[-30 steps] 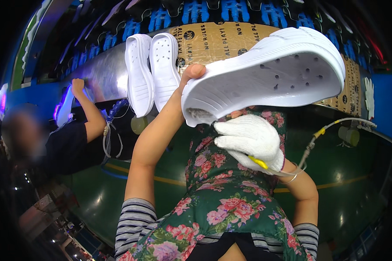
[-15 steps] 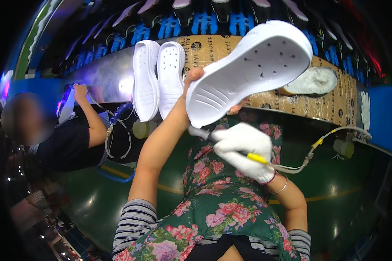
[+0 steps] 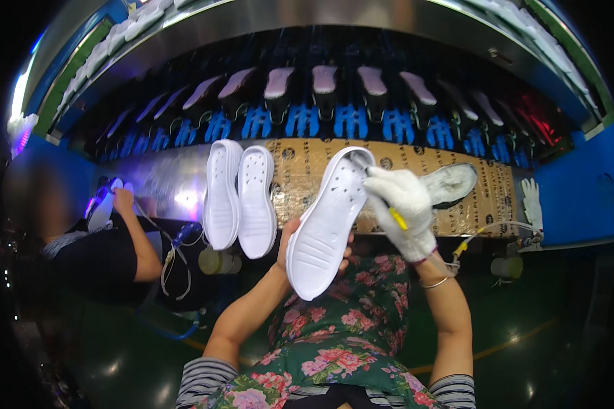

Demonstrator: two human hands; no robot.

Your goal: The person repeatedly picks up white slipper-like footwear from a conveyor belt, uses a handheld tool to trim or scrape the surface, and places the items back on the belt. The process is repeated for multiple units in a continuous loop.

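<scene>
A white shoe outsole (image 3: 326, 235), with small holes at its far end and ridges at its near end, is tilted up in front of me. My left hand (image 3: 286, 242) is closed around its sides, thumb on the left edge and fingertips on the right. My right hand (image 3: 402, 204), in a white knit glove, grips a slim brush-like tool (image 3: 359, 159). Its dark tip is inside the far end of the outsole, and the glove hides most of its handle. A yellow fitting (image 3: 398, 218) shows at the palm. Two more white outsoles (image 3: 222, 198) stand side by side to the left.
Brown cardboard (image 3: 293, 191) covers the bench, bearing a foot-shaped piece with a rough white surface (image 3: 450, 183). A white glove (image 3: 531, 203) lies far right, near a thin hose (image 3: 491, 228). Behind runs a row of blue clamps (image 3: 351, 121). At left is a co-worker's arm (image 3: 138, 235).
The outsole has moved lower and farther from my head, turning more upright. My right hand has moved up, bringing the tool from below the near end into the far end. The view has tilted up.
</scene>
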